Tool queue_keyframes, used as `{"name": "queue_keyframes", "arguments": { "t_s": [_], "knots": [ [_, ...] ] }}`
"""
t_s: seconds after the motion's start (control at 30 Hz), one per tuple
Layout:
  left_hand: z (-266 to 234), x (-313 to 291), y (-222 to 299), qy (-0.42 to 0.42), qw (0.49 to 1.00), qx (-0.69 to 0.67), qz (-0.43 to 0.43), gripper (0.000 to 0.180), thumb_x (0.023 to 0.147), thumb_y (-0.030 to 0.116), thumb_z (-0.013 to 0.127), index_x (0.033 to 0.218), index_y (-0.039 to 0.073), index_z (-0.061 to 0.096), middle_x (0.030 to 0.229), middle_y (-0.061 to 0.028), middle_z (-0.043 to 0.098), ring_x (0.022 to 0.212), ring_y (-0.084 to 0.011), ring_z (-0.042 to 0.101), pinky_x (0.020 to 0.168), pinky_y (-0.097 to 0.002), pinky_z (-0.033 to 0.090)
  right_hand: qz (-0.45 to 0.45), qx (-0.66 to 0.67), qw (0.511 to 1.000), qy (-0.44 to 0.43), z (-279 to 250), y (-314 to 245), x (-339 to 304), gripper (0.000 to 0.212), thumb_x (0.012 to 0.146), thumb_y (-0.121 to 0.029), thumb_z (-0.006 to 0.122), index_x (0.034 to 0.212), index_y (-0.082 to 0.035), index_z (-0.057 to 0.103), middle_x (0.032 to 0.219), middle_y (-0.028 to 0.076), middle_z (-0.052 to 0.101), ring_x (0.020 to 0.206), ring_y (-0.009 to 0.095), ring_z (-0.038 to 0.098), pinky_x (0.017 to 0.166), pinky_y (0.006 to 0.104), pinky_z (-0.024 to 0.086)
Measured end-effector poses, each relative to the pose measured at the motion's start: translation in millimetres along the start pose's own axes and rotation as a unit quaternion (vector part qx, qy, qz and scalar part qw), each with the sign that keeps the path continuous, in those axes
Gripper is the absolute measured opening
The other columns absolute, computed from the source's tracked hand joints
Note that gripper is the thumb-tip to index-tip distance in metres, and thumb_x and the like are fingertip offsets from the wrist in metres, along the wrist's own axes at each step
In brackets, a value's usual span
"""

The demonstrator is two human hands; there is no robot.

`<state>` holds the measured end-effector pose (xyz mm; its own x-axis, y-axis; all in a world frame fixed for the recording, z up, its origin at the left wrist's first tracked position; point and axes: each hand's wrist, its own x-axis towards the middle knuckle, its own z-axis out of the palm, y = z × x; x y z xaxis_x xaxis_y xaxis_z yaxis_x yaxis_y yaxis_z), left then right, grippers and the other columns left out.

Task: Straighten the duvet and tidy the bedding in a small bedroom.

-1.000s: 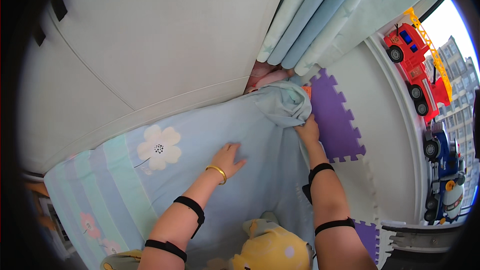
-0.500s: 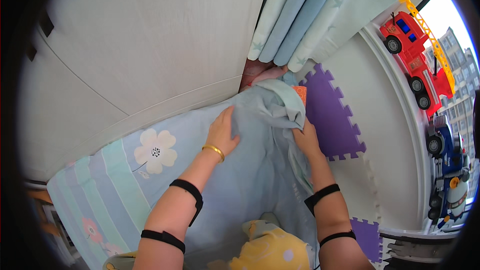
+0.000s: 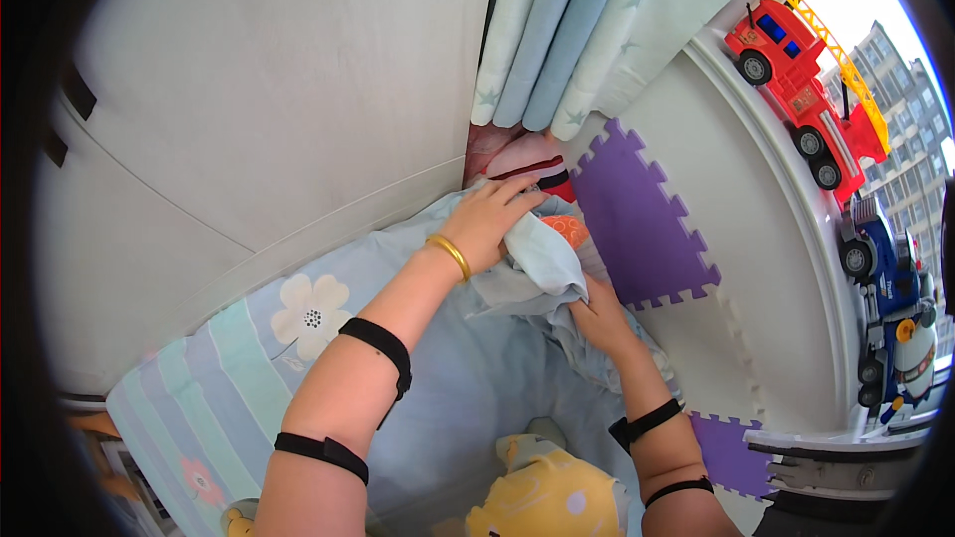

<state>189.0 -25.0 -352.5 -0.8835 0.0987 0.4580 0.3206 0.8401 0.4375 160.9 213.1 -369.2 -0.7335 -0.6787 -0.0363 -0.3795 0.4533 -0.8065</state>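
A light blue bed sheet [image 3: 448, 358] with flowers and stripes covers the bed, its far right corner bunched into loose folds. My left hand [image 3: 487, 224], with a gold bangle at the wrist, reaches over the far end of the bunch. Its fingers are stretched out and slightly apart, resting on the cloth. My right hand [image 3: 600, 316] is closed on a fold of the sheet at the right edge; part of its fingers is hidden by the fabric. Between the hands an orange patterned patch [image 3: 565, 230] shows. Beyond my left fingertips lies red, white and black cloth [image 3: 537, 164].
A pale cabinet [image 3: 279, 89] borders the bed at the left. Curtains [image 3: 557, 40] hang at the far corner. Purple foam mats [image 3: 637, 219] stand along the right side. A red toy crane truck [image 3: 806, 99] and a blue toy mixer truck [image 3: 880, 298] sit on the windowsill.
My left hand has moved forward and right onto the bunched sheet. The far corner of the sheet has been drawn back, baring more of the red and white cloth.
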Motion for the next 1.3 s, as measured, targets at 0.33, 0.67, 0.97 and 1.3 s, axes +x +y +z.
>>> {"name": "queue_keyframes", "arguments": {
  "t_s": [0.33,0.67,0.97,1.3],
  "knots": [
    [-13.4,9.4,-11.9,0.097,0.963,-0.027,-0.25,0.017,0.074,0.009,0.057,0.091,0.013,0.057,0.083,-0.0082,0.064,0.078,-0.0296,0.06,0.064,-0.0427,0.047,0.011,0.056,0.996,0.062,3.9,-6.2,1.4,0.034,0.083,-0.012,0.052,0.115,-0.003,0.055,0.092,0.018,0.063,0.085,0.027,0.062,0.076,0.034,0.046],
    [41.0,66.8,-29.8,0.172,0.967,-0.163,-0.097,0.03,0.075,0.001,0.056,0.104,0.003,0.05,0.11,-0.0177,0.045,0.1,-0.0339,0.051,0.081,-0.0339,0.045,0.094,0.118,0.983,0.105,-28.8,32.5,50.0,0.037,0.093,-0.027,0.044,0.108,0.005,0.056,0.09,0.012,0.063,0.085,0.016,0.056,0.077,0.0303,0.044],
    [107.9,27.5,-98.6,-0.015,0.985,-0.121,-0.122,0.043,0.073,0.007,0.054,0.115,0.006,0.047,0.116,-0.0195,0.048,0.111,-0.0351,0.045,0.094,-0.0415,0.038,0.124,-0.033,0.955,0.268,-57.1,8.6,59.2,0.019,0.087,-0.018,0.049,0.088,-0.001,0.058,0.065,0.014,0.054,0.059,0.028,0.051,0.062,0.036,0.042],
    [120.8,71.8,-115.6,-0.159,0.968,-0.018,-0.192,0.1,0.064,0.054,0.07,0.135,-0.001,0.026,0.136,-0.0195,0.036,0.129,-0.0338,0.032,0.107,-0.0432,0.024,0.214,0.164,0.922,0.279,-75.9,-31.0,19.9,0.025,0.097,-0.019,0.041,0.101,-0.003,0.06,0.065,-0.001,0.059,0.046,0.006,0.048,0.046,0.0228,0.036]
  ]
}}
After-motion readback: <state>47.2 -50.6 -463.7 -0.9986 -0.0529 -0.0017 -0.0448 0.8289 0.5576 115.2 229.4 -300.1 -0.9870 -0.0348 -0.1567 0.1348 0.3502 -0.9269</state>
